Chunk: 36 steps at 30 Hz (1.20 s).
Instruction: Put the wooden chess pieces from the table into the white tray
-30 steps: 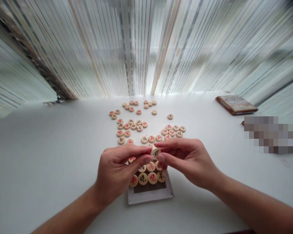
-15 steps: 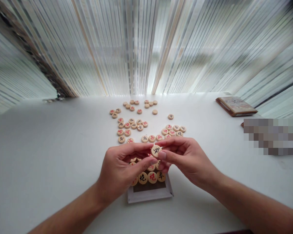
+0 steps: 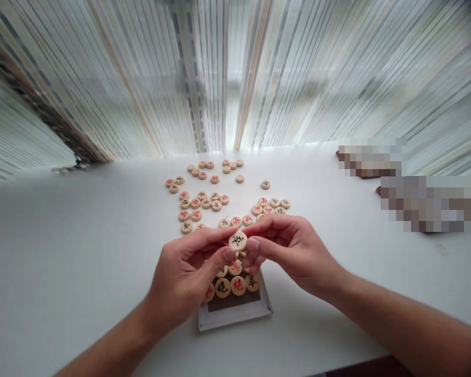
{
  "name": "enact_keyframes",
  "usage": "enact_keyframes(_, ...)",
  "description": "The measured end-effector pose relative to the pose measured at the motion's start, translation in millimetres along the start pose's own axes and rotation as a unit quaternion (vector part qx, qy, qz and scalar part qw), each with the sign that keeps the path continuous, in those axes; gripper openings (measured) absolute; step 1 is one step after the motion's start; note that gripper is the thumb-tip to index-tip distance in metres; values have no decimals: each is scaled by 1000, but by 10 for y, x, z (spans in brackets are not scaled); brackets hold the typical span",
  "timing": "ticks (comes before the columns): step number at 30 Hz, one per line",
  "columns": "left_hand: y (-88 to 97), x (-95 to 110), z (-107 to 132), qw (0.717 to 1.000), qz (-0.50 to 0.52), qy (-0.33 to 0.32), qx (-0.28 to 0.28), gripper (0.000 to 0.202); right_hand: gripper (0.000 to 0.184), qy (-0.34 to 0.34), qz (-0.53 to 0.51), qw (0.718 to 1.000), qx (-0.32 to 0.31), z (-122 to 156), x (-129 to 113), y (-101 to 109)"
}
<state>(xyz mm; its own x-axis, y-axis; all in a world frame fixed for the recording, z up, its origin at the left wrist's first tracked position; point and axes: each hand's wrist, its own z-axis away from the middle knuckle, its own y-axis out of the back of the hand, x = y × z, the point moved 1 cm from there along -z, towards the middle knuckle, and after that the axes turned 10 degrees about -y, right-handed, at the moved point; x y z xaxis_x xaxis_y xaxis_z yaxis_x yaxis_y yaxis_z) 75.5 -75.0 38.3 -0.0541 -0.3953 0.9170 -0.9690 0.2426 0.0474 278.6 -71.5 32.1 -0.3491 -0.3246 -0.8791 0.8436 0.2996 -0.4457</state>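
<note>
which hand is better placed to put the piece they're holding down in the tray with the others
Right, probably: both hands pinch the wooden piece, but the left hand hangs over the tray, hiding part of it, while the right hand sits off to its side.

Pretty bright overall, lit from the far side through the striped curtains (image 3: 235,78), which are smeared by motion blur and bent hard by fisheye toward the edges. The white table (image 3: 63,235) is nearly washed out along its far edge; only soft, faint shadows are thrown at the near side. The piece (image 3: 238,240) at the centre is kept sharp. Two patches on the right are pixelated.
</note>
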Motion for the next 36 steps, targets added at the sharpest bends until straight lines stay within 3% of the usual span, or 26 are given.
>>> enact_keyframes(8, 30, -36, 55, 999, -31, 14, -29, 30, 35, 8, 5, 1000, -3, 3, 13, -18)
enact_keyframes(16, 10, 31, 54, 999, -27, 31, -31, 26, 25, 13, 11, 1000, -17, 13, 21, -26)
enact_keyframes(28, -20, 15, 32, 996, 67, 49, -44, 23, 23, 93, 114, 989, 10, 33, 12, -32)
enact_keyframes(36, -42, 31, 23, 990, 116, 62, -54, 22, 36, -31, 50, 998, -8, -4, 5, -12)
